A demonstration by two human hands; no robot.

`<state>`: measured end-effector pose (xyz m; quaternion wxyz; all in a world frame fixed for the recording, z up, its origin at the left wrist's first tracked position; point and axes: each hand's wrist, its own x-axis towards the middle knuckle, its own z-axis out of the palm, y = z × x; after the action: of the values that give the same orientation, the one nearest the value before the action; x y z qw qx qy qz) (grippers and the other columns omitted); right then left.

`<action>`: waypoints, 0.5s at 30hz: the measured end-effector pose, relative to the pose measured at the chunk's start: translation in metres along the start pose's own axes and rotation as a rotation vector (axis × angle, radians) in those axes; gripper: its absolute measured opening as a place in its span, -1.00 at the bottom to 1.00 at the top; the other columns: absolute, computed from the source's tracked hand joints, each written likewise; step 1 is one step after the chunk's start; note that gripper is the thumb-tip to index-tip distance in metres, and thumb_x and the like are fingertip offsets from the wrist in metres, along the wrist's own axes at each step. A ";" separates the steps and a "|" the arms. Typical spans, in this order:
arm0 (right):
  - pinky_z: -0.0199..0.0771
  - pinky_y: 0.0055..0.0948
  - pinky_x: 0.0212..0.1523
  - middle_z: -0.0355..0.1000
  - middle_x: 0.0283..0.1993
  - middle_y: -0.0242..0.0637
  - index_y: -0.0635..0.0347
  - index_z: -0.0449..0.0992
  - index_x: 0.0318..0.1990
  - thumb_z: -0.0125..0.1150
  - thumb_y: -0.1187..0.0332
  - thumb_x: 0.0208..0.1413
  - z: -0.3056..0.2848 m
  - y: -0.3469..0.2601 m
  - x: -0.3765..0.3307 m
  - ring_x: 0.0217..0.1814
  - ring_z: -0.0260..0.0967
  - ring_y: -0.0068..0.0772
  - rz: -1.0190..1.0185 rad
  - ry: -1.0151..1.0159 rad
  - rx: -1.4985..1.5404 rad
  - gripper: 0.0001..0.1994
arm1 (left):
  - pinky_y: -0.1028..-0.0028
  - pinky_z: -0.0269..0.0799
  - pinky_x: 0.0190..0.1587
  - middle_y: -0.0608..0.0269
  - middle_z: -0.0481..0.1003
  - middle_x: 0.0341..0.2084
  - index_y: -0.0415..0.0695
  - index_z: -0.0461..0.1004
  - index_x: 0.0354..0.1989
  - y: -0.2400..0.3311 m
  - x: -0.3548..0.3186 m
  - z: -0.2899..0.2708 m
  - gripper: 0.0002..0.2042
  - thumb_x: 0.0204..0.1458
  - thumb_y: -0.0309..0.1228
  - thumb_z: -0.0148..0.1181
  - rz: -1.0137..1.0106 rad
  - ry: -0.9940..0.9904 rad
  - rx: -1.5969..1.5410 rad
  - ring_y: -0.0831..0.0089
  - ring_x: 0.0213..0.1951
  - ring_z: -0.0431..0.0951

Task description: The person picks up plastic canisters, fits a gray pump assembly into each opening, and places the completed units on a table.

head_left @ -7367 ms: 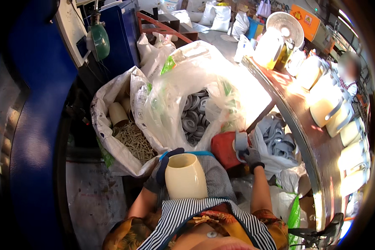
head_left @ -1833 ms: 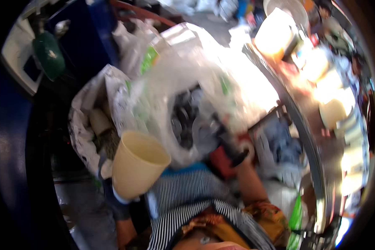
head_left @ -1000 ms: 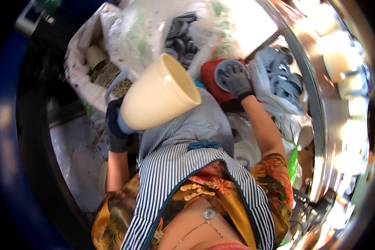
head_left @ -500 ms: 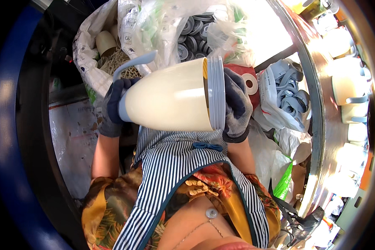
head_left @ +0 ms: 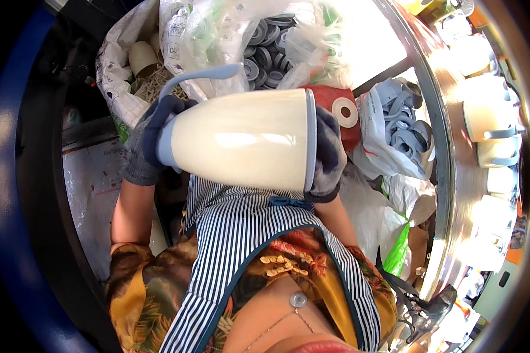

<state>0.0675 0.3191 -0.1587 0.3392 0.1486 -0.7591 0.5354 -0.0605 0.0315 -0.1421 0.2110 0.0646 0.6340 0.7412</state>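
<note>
A cream tapered jug lies sideways in front of my apron, held between both gloved hands. At its narrow left end is a blue-grey collar with a curved handle rising from it. My left hand wraps that collar, with the fingers closed and partly hidden behind it. At the wide right end, a blue-grey base piece sits against the cream body, only its rim showing. My right hand presses against this base with bent fingers; its palm side is hidden.
Ahead stands a plastic bag of grey round caps, beside a white sack with a cream jug body inside. A bag of blue-grey handle parts and a red piece with a white ring are at right. Several cream jugs line the bench.
The ribbed blue-grey base piece, partly out of the jug's wide end before, is now pushed in to its rim. The yellow strip at the gap no longer shows. The jug shifted slightly down.
</note>
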 end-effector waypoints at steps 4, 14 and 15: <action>0.21 -0.33 0.26 0.29 0.22 -0.06 0.33 0.33 0.19 0.01 0.36 0.22 0.016 0.048 -0.040 0.29 0.23 -0.21 0.271 -0.093 -0.196 -0.59 | 0.24 0.40 0.09 0.01 0.51 -0.16 -0.27 0.44 -0.19 0.027 -0.042 0.033 -0.70 0.21 -0.23 0.04 0.401 0.172 0.241 0.22 -0.05 0.52; 0.35 -0.15 0.05 0.42 -0.02 -0.03 0.32 0.44 -0.06 0.48 0.35 -0.31 -0.006 -0.016 0.012 -0.07 0.41 -0.04 -0.064 -0.282 -0.407 -0.44 | 0.29 0.32 0.16 0.05 0.44 0.02 -0.22 0.37 0.09 0.070 -0.028 0.060 -0.56 0.13 -0.20 0.13 1.267 -0.364 1.222 0.15 0.06 0.44; 0.35 -0.16 0.06 0.42 -0.01 -0.03 0.32 0.43 -0.05 0.46 0.35 -0.28 -0.017 0.000 0.000 -0.06 0.40 -0.05 -0.028 -0.216 -0.485 -0.44 | 0.32 0.23 0.23 -0.01 0.29 0.16 -0.23 0.14 0.24 0.074 -0.025 0.048 -0.29 -0.02 -0.18 0.32 1.014 -0.519 0.964 0.21 0.17 0.33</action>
<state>0.0734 0.3347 -0.1556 0.2894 0.1295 -0.8948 0.3143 -0.0379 0.0576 -0.0578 -0.0653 0.6074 0.7109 0.3485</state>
